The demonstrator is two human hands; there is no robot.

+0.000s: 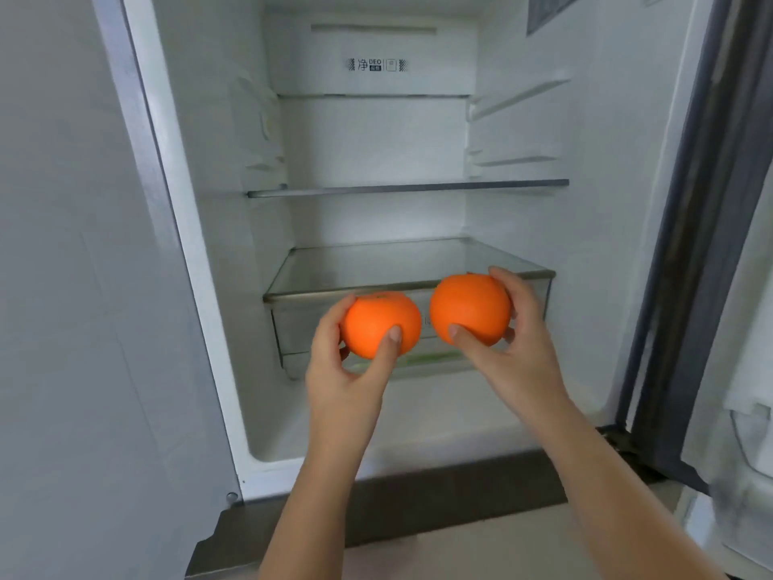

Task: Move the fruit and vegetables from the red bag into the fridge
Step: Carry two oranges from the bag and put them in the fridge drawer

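Head view, looking down into an open fridge (pixel 209 228).

Far left: flat grey panel (pixel 62 286), running alongside the fridge's white frame.

Fridge interior: white walls. A printed label (pixel 376 64) sits high on the back wall. Below it is the upper shelf (pixel 408 187), thin, spanning the full width. Lower down is the glass shelf (pixel 393 261), with a clear drawer (pixel 295 328) directly beneath it. Nothing rests on either shelf. Something green shows faintly through the drawer front, too blurred to identify.

Left hand (pixel 341 370): reaches in from below centre. Thumb across the near face and fingers curled round the far left side of the left orange (pixel 378 318), a firm grip. The fruit is held in the air in front of the drawer, just under the glass shelf's front edge.

Right orange (pixel 468 305): just beside the left one, with a narrow gap and no contact, and slightly higher. It overlaps the front edge of the glass shelf in this view and is not resting on it.

Right hand (pixel 525 349): thumb pressed on the lower near face, fingers wrapped over the top and right side of the right orange, gripping it.

Far right: the open door (pixel 707 244), seen edge-on with its dark gasket. The inner liner is partly visible beyond it.

Bottom of frame: both forearms over a pale floor (pixel 460 554).
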